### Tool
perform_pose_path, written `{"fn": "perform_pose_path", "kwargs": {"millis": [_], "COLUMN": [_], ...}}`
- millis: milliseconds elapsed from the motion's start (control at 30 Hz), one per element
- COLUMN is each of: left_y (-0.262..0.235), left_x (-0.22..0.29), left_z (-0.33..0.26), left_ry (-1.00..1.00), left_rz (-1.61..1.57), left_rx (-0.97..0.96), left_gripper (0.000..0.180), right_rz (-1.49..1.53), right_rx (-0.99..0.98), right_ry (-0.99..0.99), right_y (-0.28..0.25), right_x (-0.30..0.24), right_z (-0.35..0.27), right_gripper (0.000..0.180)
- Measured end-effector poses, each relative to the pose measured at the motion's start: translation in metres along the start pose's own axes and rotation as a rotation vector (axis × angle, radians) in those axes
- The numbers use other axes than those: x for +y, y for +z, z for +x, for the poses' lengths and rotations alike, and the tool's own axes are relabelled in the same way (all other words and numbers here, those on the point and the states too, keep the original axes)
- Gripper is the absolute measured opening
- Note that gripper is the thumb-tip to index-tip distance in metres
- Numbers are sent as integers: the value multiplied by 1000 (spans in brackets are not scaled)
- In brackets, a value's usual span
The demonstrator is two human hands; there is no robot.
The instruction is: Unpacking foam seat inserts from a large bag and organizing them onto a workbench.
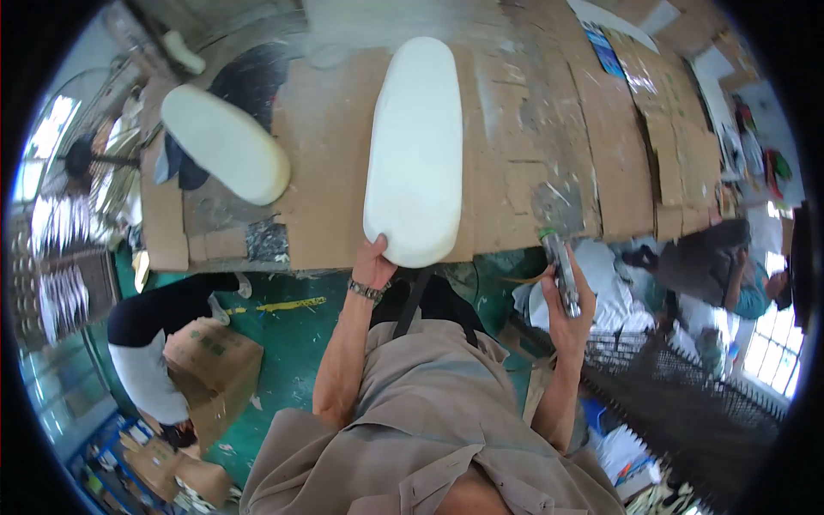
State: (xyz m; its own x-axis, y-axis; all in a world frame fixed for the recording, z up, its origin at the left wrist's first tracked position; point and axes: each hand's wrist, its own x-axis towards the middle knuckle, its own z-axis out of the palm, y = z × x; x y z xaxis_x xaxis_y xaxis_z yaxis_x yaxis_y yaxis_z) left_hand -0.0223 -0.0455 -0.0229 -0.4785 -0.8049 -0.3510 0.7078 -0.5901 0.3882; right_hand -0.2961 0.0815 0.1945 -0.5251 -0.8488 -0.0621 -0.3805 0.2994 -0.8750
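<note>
L hand point(374, 264) grips near end of long white foam pad point(415, 150) lying on cardboard-covered bench point(532, 146); R hand point(568, 300) clenched on spray can point(560, 268), off bench edge; looks like pre-spray positioning; next needs nozzle aimed at pad, pad held steady.

The long rounded foam pad point(415, 146) is plain white, and so is the smaller oval foam pad point(225, 142) off to its side. The desk point(515, 163) is tan cardboard, patched and streaked with grey. The slim tool point(561, 270) is silvery with a green tip. The floor point(283, 335) is green with a yellow stripe. The cardboard box point(215, 365) is brown.
</note>
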Motion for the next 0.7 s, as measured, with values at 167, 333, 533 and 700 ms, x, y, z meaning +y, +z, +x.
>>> {"fn": "perform_pose_path", "kwargs": {"millis": [167, 333, 533, 700], "left_y": [10, 20, 18, 19], "left_x": [39, 58, 52, 66], "left_z": [-61, -110, -138, -137], "left_ry": [273, 591, 859, 1003], "left_rz": [-140, -262, -282, -307], "left_rx": [10, 94, 169, 238], "left_gripper": [65, 60, 55, 54], "right_rz": [-252, -691, -1017, -1006], "right_rx": [17, -121, -267, -319], "right_ry": [-216, -406, -427, -376], "right_y": [40, 118, 155, 156], "right_x": [85, 190, 240, 243], "right_z": [119, 203, 208, 214], "right_gripper": [60, 77, 84, 87]}}
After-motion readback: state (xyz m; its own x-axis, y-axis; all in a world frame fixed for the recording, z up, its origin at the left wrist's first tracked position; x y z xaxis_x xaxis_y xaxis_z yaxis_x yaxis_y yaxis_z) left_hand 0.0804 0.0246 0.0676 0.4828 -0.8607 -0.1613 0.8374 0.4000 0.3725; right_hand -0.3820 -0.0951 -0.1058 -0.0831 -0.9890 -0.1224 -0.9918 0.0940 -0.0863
